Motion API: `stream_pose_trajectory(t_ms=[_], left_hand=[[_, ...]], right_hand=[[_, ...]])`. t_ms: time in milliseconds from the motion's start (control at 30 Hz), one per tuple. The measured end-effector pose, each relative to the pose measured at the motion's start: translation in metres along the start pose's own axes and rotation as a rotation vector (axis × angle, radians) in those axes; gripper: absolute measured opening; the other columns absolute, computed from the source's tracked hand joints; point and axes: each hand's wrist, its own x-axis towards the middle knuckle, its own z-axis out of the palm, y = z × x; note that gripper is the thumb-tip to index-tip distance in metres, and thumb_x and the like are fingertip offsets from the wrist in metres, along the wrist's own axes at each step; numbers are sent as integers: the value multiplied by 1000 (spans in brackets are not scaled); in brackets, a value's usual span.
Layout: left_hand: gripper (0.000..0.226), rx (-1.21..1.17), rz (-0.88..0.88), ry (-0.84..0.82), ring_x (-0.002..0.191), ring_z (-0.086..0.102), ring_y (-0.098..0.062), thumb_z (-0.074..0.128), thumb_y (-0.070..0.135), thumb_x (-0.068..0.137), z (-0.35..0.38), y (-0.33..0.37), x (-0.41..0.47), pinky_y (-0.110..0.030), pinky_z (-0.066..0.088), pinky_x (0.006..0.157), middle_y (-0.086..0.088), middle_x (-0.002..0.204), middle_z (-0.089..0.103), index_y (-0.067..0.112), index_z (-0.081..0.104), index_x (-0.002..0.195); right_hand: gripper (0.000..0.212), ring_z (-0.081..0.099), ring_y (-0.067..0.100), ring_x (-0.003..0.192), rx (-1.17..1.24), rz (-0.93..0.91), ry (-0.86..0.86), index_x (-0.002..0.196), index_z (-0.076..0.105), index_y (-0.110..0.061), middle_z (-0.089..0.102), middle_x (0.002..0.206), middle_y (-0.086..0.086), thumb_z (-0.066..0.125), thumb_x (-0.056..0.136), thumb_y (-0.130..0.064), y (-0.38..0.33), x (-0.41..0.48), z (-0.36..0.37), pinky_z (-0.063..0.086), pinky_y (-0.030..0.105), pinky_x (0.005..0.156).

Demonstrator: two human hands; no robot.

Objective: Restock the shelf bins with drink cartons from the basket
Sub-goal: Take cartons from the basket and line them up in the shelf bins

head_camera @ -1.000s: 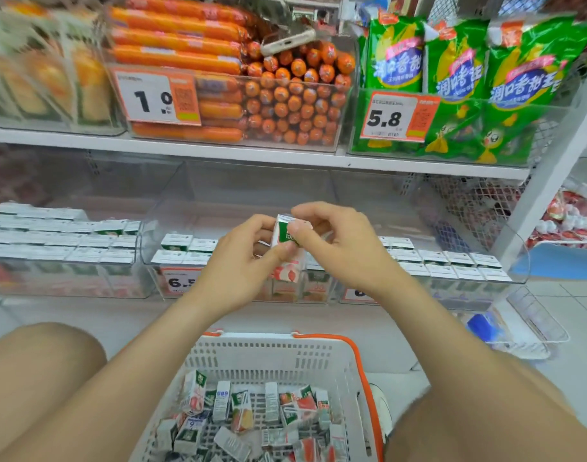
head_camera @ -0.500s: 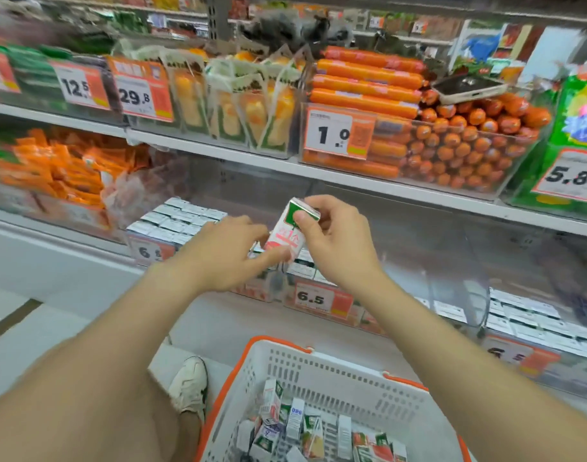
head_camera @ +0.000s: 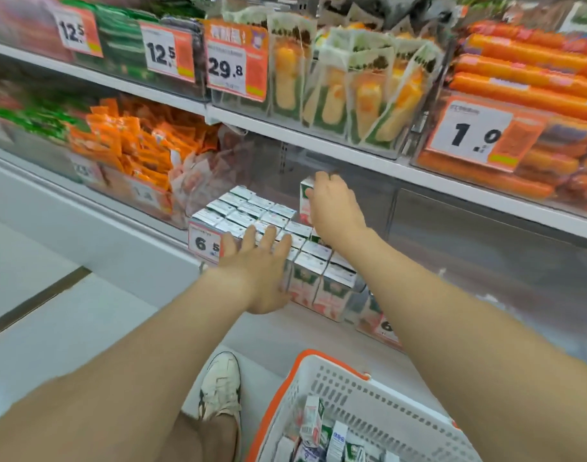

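My right hand (head_camera: 332, 208) grips a pink and green drink carton (head_camera: 305, 203) upright over the back of a clear shelf bin (head_camera: 347, 303). The bin holds several rows of cartons (head_camera: 252, 211) with white tops. My left hand (head_camera: 257, 266) lies with straight fingers on the front cartons of that bin, beside its 6.5 price tag (head_camera: 203, 244). At the bottom of the view stands the white basket with an orange rim (head_camera: 348, 388), with several loose cartons (head_camera: 313, 425) in it.
A white shelf board (head_camera: 352, 155) runs close above the bin, carrying corn packs (head_camera: 358, 91) and orange sausages (head_camera: 525, 81). Orange snack packets (head_camera: 132, 141) fill the bin to the left. To the right is a clear bin (head_camera: 485, 255). My shoe (head_camera: 220, 388) rests beside the basket.
The view swung left. My left hand let go of the carton and dropped onto the bin's front cartons. My right hand carried the carton forward over the back of the bin.
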Motion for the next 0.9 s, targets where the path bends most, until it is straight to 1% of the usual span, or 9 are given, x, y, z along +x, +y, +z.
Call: stream_pose_trajectory(t_ms=[67, 133, 233, 400, 567, 633, 700, 800, 900], left_hand=[[100, 5, 11, 23, 159, -13, -44, 47, 62, 99, 2, -3, 0, -71, 2, 122, -10, 174, -19, 22, -18, 164], [97, 14, 14, 32, 159, -12, -45, 45, 60, 101, 4, -4, 1, -71, 3, 122, -10, 173, -18, 21, -18, 164], [95, 36, 7, 38, 158, -13, -46, 43, 56, 103, 6, -2, 1, -72, 2, 122, -11, 173, -20, 20, -20, 164], [98, 39, -8, 19, 157, -15, -49, 47, 55, 103, 5, 3, 0, -71, 0, 122, -13, 172, -21, 18, -21, 163], [99, 33, -14, -3, 157, -11, -48, 50, 57, 101, -3, 11, -3, -67, 3, 124, -16, 173, -14, 15, -12, 165], [93, -1, 6, 24, 157, -5, -46, 53, 56, 100, -9, 15, -10, -64, 8, 125, -16, 172, -2, 14, 1, 164], [79, -25, 28, 136, 151, 12, -45, 58, 54, 97, -12, 23, -23, -61, 20, 122, -17, 162, 17, 13, 23, 155], [60, -24, 20, 413, 128, 36, -38, 64, 46, 91, -6, 42, -48, -49, 38, 102, -14, 139, 35, 13, 38, 133], [51, -85, 109, 386, 119, 46, -35, 64, 43, 93, 16, 65, -68, -44, 37, 88, -11, 130, 45, 14, 41, 128]], right_hand=[[44, 61, 48, 112, 54, 35, -44, 133, 48, 0, 54, 130, 23, 71, 97, -12, -5, 11, 4, 46, 45, 83], [43, 61, 48, 110, 100, 81, -72, 132, 51, -3, 54, 130, 23, 71, 95, -11, -4, 20, 7, 45, 44, 78], [30, 61, 46, 105, 167, 130, -195, 128, 56, -3, 59, 126, 26, 59, 102, -18, 6, 28, 17, 51, 44, 82], [37, 59, 40, 115, 195, 123, -384, 129, 57, -2, 62, 130, 22, 48, 105, -28, 18, 22, 36, 53, 43, 94], [42, 53, 39, 130, 105, 54, -477, 143, 52, -4, 55, 144, 19, 38, 106, -20, 17, 15, 18, 47, 45, 107], [41, 57, 41, 124, 94, 11, -357, 140, 53, -4, 58, 138, 21, 44, 102, -17, 14, 3, 6, 51, 47, 102], [38, 62, 39, 115, 141, -60, -125, 132, 61, -8, 66, 127, 17, 47, 97, -15, 11, -25, -6, 53, 47, 96], [30, 67, 27, 87, 327, -160, 236, 106, 70, -17, 73, 97, 1, 46, 90, -18, 10, -102, -29, 55, 41, 76], [22, 56, 21, 57, 411, -271, 279, 80, 67, -15, 63, 66, -5, 46, 82, -19, 23, -183, -33, 48, 36, 56]])
